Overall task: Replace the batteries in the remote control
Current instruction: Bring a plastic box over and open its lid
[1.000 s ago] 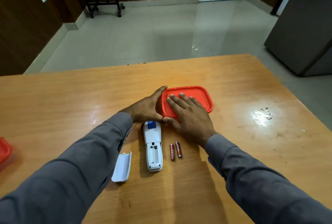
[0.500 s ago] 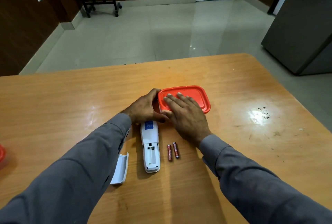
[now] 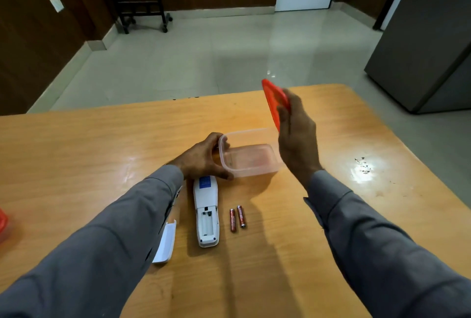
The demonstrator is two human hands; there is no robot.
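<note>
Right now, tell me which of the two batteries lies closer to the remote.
The left battery, right beside the remote; the other battery lies farther right.

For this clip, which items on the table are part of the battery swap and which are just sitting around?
Part of the job:
remote control, back open, compartment empty
battery cover
two batteries
clear container, gripped by left hand
red lid, lifted off in right hand

Lying about:
red object at table edge
dark crumbs
</note>
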